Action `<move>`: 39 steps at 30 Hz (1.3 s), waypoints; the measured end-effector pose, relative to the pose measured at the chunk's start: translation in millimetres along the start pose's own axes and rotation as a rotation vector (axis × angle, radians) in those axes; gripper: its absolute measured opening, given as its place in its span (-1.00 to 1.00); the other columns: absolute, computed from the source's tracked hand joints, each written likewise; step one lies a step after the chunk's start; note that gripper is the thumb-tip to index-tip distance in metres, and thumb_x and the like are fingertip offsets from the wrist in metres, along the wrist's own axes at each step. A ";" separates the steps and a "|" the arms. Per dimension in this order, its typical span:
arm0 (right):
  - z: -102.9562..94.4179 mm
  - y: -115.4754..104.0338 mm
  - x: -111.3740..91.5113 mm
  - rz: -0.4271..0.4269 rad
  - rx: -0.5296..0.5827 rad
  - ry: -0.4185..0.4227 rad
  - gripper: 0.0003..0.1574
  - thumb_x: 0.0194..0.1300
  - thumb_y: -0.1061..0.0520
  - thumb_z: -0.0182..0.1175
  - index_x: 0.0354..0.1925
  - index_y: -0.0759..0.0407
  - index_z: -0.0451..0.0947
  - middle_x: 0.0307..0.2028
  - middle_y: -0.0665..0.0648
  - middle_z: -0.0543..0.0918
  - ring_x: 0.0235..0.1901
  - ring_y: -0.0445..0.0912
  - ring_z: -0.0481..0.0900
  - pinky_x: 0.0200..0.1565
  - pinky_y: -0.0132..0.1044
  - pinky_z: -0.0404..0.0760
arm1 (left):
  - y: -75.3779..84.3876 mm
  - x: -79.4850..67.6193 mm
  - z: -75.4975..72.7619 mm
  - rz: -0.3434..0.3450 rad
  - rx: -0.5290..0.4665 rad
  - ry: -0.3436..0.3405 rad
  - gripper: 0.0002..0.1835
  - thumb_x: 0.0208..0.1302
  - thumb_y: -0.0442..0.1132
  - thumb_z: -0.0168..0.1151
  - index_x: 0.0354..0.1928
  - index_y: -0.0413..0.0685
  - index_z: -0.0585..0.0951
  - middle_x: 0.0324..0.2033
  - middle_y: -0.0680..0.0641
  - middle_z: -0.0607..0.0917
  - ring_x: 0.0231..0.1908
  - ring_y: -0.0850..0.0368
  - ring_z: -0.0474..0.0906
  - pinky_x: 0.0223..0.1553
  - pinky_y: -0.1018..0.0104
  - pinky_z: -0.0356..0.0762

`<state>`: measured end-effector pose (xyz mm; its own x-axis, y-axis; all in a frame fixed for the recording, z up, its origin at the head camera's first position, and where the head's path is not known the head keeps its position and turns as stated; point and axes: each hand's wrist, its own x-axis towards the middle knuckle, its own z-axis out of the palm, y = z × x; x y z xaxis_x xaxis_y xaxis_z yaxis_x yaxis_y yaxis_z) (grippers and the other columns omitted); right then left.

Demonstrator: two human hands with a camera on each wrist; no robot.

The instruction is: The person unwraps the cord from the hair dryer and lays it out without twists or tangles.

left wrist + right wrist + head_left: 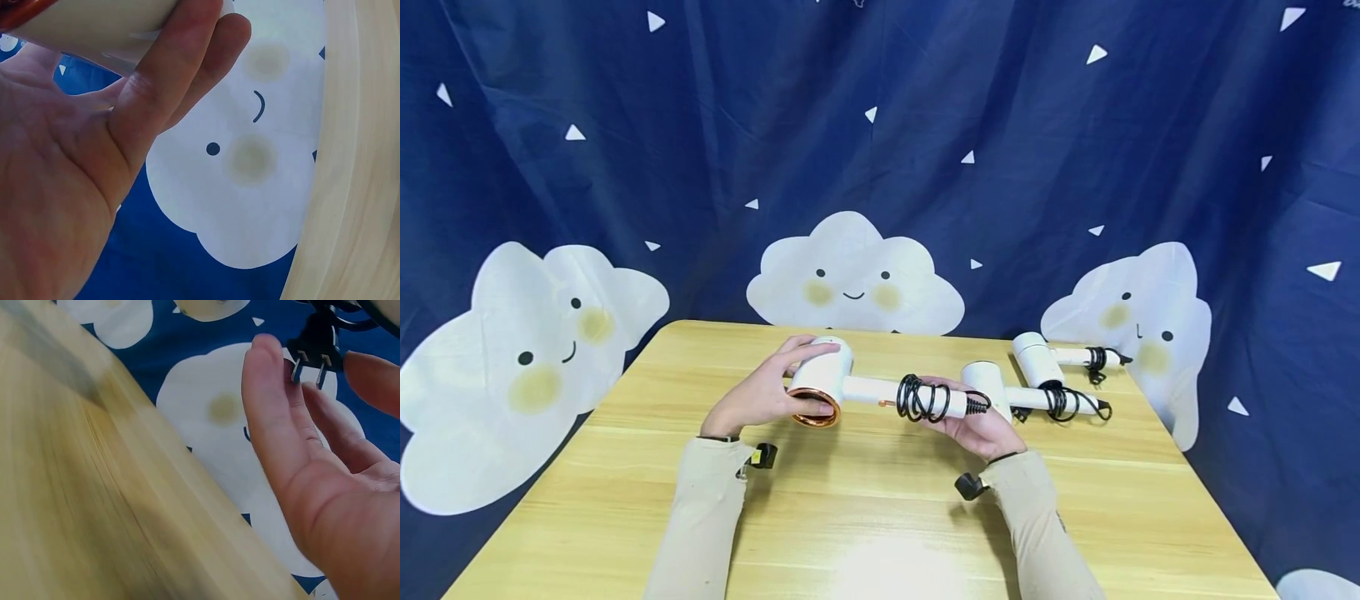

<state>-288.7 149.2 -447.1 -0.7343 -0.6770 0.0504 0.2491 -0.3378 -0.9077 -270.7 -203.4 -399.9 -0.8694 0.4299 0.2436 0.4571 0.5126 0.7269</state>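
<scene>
A white hair dryer (868, 390) with a copper-coloured ring is held level above the table. My left hand (765, 393) grips its head, thumb at the copper ring and fingers across the top; the left wrist view shows this hand (144, 100) against the white body. Coils of black cord (922, 399) wrap the handle. Around the handle's far end, my right hand (973, 425) lies partly hidden behind it. In the right wrist view the fingers of my right hand (294, 444) are extended, and the two-pin plug (315, 353) hangs between fingers and thumb.
Two more white hair dryers lie at the right of the wooden table (865, 500): a nearer hair dryer (985, 385), just behind my right hand, and a farther hair dryer (1037, 360). Both have wrapped black cords. A blue curtain (865, 183) with clouds hangs behind the table.
</scene>
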 end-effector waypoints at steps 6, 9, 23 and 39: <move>0.9 1.1 -2.1 -0.037 0.012 -0.030 -0.47 0.18 0.03 0.40 0.12 0.03 0.55 0.06 -0.03 0.68 -0.04 -0.21 0.68 0.06 -0.34 0.62 | 1.2 1.2 1.6 0.000 -0.010 -0.012 -0.10 -0.14 0.16 0.59 0.33 0.61 0.37 0.44 0.08 0.19 0.23 -0.13 0.38 0.12 -0.02 0.44; -0.8 0.5 -3.7 -0.072 0.030 -0.066 -0.48 0.19 0.09 0.39 0.13 0.05 0.54 0.07 -0.04 0.68 -0.07 -0.24 0.66 0.00 -0.40 0.62 | 3.4 1.7 1.9 0.003 -0.013 -0.020 -0.10 -0.13 0.16 0.59 0.33 0.60 0.37 0.44 0.06 0.19 0.24 -0.14 0.37 0.12 -0.01 0.44; -7.1 -11.0 -8.2 -0.003 -0.101 -0.017 -0.55 0.50 0.07 0.05 0.26 0.20 0.45 0.11 0.05 0.67 -0.05 -0.22 0.67 -0.12 -0.44 0.65 | 8.4 4.1 6.2 0.027 -0.013 -0.052 -0.09 -0.15 0.19 0.59 0.34 0.54 0.39 0.40 0.05 0.24 0.28 -0.08 0.32 0.15 -0.05 0.41; -12.9 -23.4 -10.8 0.041 -0.326 0.298 -0.32 0.40 0.02 0.20 0.27 0.47 0.36 -0.13 0.08 0.78 -0.15 -0.22 0.74 -0.03 -0.39 0.66 | 4.7 6.3 12.5 0.012 -0.007 -0.077 -0.10 -0.17 0.21 0.59 0.32 0.54 0.40 0.40 0.04 0.24 0.34 -0.06 0.27 0.23 -0.11 0.36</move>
<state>-294.7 172.8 -431.8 -0.8897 -0.4514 -0.0678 0.1051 -0.0581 -0.9928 -271.7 -189.0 -403.0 -0.8469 0.4916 0.2025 0.4656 0.5019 0.7289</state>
